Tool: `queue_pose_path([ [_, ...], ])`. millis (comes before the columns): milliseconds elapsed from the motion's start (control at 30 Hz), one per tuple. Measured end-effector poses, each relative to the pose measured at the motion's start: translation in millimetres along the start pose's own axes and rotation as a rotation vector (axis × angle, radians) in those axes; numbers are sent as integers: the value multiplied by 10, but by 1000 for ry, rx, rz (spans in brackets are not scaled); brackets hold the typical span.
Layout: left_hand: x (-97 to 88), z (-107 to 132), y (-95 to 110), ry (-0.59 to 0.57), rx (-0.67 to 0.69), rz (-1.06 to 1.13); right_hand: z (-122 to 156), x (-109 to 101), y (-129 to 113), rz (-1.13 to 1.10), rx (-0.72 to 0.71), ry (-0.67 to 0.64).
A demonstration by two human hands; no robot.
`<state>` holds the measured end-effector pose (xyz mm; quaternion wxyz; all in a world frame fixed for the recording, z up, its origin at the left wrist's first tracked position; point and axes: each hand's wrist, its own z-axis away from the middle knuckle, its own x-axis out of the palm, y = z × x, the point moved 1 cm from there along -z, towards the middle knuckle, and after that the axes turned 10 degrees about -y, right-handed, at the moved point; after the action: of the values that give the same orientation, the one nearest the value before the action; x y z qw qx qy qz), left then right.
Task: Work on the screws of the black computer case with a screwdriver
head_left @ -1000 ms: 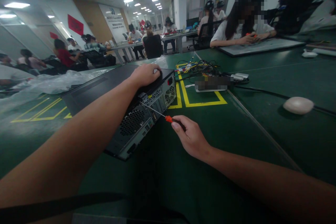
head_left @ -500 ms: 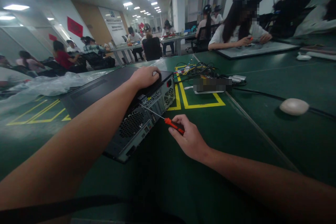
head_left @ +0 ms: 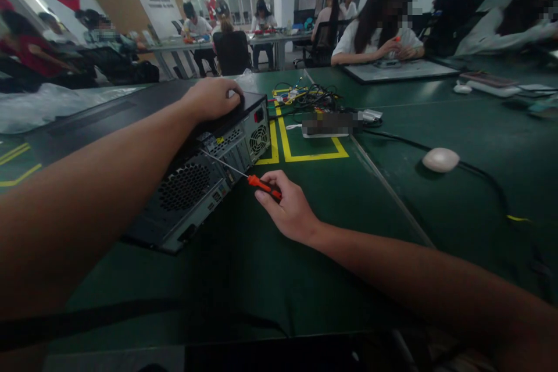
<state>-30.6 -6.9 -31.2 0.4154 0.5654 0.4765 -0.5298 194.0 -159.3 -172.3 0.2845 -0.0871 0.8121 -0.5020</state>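
A black desktop computer case [head_left: 204, 177] lies on its side on the green table [head_left: 331, 226], its rear panel with fan grilles facing me. My left hand [head_left: 213, 99] rests on the case's top rear corner, fingers curled over the edge. My right hand [head_left: 285, 209] grips a screwdriver [head_left: 257, 182] with a red handle. Its thin metal shaft points left and up, and the tip touches the rear panel near the top edge.
A tangle of cables and a power strip [head_left: 331, 123] lie inside yellow floor-tape lines [head_left: 300, 154] behind the case. A white mouse [head_left: 440, 160] with its cable sits at right. Clear plastic sheeting [head_left: 47, 107] lies at far left. Several people sit at tables beyond.
The view has tilted down and shifted, so everything sits higher and further left in the frame. My hands keep their hold on the case and the screwdriver, with the tip still at the rear panel.
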Motion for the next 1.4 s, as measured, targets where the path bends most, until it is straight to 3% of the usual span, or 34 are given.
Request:
queue_pose_path([
  [967,-19,14,11,-28,-8,-30,4,-17,-6,25,-31,-13],
  [1233,-26,20,19,-18,-6,-25,14,4,8,-7,-2,-88],
  [1400,-26,20,23,-29,-9,-20,10,11,8,-4,17,-38],
])
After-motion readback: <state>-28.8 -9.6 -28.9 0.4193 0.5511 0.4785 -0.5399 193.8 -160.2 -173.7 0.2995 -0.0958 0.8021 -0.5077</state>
